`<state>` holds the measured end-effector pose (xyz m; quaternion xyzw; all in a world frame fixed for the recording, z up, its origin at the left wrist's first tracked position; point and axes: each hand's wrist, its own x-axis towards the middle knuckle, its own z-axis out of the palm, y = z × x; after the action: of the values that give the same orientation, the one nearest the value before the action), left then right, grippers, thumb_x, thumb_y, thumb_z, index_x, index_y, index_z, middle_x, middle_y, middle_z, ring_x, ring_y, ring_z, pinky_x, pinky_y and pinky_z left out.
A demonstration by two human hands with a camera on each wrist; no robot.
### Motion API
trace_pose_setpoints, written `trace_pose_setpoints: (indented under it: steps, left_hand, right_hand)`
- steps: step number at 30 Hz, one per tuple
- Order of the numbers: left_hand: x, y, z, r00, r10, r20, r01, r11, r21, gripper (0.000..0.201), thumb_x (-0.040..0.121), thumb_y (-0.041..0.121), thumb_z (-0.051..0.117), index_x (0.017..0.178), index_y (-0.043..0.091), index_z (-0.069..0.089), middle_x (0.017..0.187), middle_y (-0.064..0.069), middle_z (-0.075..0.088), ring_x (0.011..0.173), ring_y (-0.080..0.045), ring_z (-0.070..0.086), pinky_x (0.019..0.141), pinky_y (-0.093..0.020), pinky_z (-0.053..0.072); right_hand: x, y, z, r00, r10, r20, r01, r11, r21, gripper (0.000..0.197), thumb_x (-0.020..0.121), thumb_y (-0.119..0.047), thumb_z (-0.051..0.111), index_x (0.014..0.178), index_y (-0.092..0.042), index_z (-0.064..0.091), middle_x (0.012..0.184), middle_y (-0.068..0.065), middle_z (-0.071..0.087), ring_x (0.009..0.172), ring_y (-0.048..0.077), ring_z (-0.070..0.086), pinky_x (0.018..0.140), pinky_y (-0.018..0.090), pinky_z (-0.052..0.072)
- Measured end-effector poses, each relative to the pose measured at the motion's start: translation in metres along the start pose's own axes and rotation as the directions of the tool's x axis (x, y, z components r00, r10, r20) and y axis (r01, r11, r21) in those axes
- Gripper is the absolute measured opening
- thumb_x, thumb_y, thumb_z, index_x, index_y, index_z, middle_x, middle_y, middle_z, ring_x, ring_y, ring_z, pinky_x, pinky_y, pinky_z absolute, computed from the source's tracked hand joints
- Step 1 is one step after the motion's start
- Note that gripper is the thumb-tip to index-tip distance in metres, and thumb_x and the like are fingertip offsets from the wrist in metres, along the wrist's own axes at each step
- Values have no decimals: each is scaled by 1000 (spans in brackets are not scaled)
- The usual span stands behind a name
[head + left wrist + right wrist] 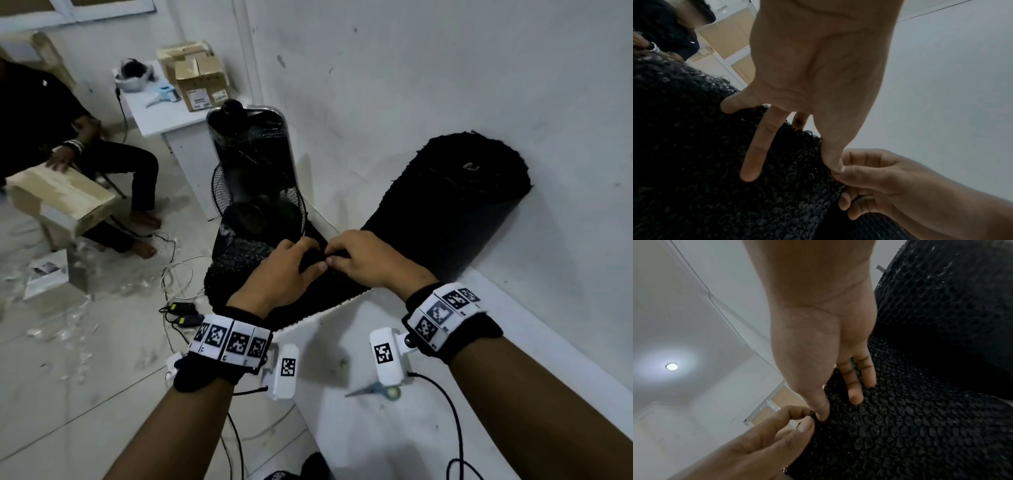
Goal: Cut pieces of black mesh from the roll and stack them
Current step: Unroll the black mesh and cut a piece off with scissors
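hands [320, 262] pinch mesh [260, 260] | scissors [376, 390] near | fan [260, 202] behind

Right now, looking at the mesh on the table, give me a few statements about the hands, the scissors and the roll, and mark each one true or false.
1. Both hands pinch the edge of the black mesh. True: left hand and right hand meet at it.
2. The right hand holds the scissors. False: they lie on the white table, near the right wrist.
3. The roll leans against the wall. True.
4. The mesh is white. False: it is black.
5. A seated person at the left holds a cardboard box. True.
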<state>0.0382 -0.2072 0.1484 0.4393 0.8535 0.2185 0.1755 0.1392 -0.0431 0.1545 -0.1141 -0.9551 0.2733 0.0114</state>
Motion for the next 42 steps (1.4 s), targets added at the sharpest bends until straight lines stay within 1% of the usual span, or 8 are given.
trace_pose_setpoints:
  steps: [5,8,12,16,20,26,34,42]
  left_hand:
    - [4,4,0,999,44,-9,-44,996,-77,19,97,43,57,103,25,60,100,-2,58,86,-23,63,85,-48,55]
    - [2,7,-2,999,39,7,-36,972,-233,15,100,36,57,94,22,59,90,-5,67,75,-22,68,74,-41,58]
    - [-5,3,-6,1000,-4,0,3,921,-389,20,101,31,56,84,20,55,76,11,62,65,-14,69,71,-36,60]
    - [-12,0,-13,997,-75,-17,50,802,-595,21,103,21,54,85,10,53,75,4,57,65,-16,64,78,-58,58]
    - [-27,-5,-20,985,-161,-56,80,726,-683,22,104,21,52,90,4,53,87,-9,53,66,-16,62,72,-46,59]
    - [-48,-27,-24,927,-362,-100,126,551,-825,21,104,25,52,86,13,55,85,-5,66,58,-19,63,47,-18,47]
    - [-65,-33,-26,888,-444,-119,71,388,-919,20,102,26,53,84,19,58,86,3,72,61,-17,66,73,-34,53]
    - [-82,-46,-26,860,-490,-146,120,471,-874,23,103,30,53,81,23,53,89,2,69,59,-15,67,55,-26,52]
  right_hand:
    - [-1,-2,1,999,-7,-54,9,999,35,22,94,-27,63,115,-26,66,114,-2,54,110,17,56,95,35,48]
    - [-11,3,7,955,32,-294,24,983,184,44,89,-25,69,128,-30,50,135,-5,32,121,13,46,103,27,40]
    - [-33,30,43,841,276,-466,-58,901,429,23,90,-16,67,107,-24,53,111,-4,48,92,3,53,86,21,43]
    - [-48,64,103,743,606,-285,-255,649,717,23,91,-13,68,105,-19,50,106,6,57,99,21,57,84,29,42]
    - [-57,58,143,547,837,-17,-297,213,931,46,94,-43,61,130,-23,40,134,7,45,109,19,50,92,33,41]
    - [-69,50,159,711,504,491,-374,-320,870,57,79,-70,62,127,-41,54,127,4,63,119,26,54,105,51,39]
    - [-83,29,182,735,349,581,-458,-375,806,38,85,-31,75,119,-23,59,107,8,71,96,29,67,85,41,52]
    - [-90,20,174,721,559,409,-309,-268,912,40,94,-1,55,125,-22,42,89,9,62,74,24,58,66,36,47]
